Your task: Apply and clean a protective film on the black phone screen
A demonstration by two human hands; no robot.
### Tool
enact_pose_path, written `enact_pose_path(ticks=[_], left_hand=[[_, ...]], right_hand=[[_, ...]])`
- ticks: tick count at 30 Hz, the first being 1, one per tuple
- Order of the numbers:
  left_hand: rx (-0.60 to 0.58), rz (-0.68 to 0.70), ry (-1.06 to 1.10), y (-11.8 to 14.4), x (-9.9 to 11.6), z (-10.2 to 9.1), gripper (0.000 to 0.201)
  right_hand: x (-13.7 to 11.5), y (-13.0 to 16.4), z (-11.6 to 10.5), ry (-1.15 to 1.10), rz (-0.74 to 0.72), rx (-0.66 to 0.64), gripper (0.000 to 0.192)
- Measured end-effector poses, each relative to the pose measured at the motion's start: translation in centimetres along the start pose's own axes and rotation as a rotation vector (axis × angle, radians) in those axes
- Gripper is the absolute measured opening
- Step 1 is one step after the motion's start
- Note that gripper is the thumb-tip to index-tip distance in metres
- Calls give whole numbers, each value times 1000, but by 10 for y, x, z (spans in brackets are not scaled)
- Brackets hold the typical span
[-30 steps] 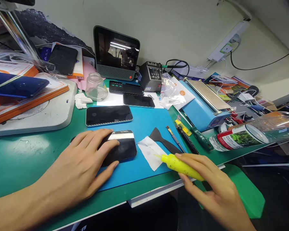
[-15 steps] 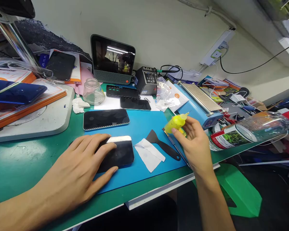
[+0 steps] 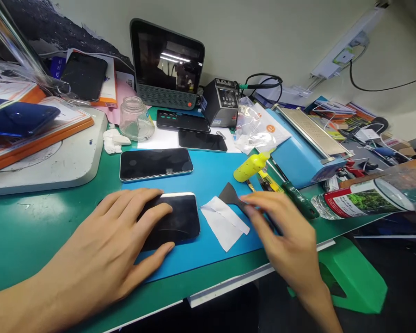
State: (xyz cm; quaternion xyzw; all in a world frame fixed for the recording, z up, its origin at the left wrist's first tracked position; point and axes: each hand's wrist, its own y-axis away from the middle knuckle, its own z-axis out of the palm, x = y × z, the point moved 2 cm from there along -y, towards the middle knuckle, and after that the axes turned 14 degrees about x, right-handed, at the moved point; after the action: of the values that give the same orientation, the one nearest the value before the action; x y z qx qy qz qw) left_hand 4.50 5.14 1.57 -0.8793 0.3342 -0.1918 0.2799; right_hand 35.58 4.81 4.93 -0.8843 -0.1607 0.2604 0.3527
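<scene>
Two hands are seen over the blue work mat point(image 3: 208, 178). The fingers point(image 3: 152, 210) of the left hand point(image 3: 104, 249) are spread flat across a dark phone point(image 3: 175, 222), which lies face up near the mat's front edge; the thumb is set against its near side, so the phone appears to be pinned against sliding. Nothing is gripped, only pressed.

The right hand point(image 3: 284, 236) is blurred, its fingers loosely extended over the handle of a black plastic scraper point(image 3: 230, 194). Whether the handle is already touched cannot be told; no closed grip is shown. The scraper's wide blade lies just beside a white wipe point(image 3: 225, 222), which rests on the mat between the two hands.

A yellow squeeze bottle point(image 3: 249, 166) is laid on its side beyond the right hand, apart from it, nozzle pointing toward the blue laminating machine point(image 3: 298, 152). A second phone point(image 3: 156, 164) lies flat behind the held one. Farther back, a small monitor point(image 3: 166, 62) and a glass jar point(image 3: 135, 118) are stood near the wall.
</scene>
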Motion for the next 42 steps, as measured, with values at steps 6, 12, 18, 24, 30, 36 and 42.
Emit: enact_pose_path(ticks=[6, 12, 18, 24, 30, 36, 42], left_hand=[[-20, -4, 9, 1, -1, 2, 37], [-39, -21, 13, 2, -1, 2, 39], [-47, -27, 13, 2, -1, 2, 39], [-58, -15, 7, 1, -1, 2, 40], [-49, -31, 11, 0, -1, 1, 38], [-42, -21, 15, -1, 0, 0, 37], [-39, -15, 9, -2, 0, -2, 37]], right_hand=[[-3, -9, 13, -72, -132, -485, 45], [1, -25, 15, -122, -76, -583, 19], [2, -28, 18, -141, -92, -586, 10], [2, -33, 23, -120, -105, -609, 22], [1, -34, 18, -132, -71, -581, 11], [-6, -27, 19, -120, 243, -287, 7], [-28, -16, 34, -118, 358, -76, 13]])
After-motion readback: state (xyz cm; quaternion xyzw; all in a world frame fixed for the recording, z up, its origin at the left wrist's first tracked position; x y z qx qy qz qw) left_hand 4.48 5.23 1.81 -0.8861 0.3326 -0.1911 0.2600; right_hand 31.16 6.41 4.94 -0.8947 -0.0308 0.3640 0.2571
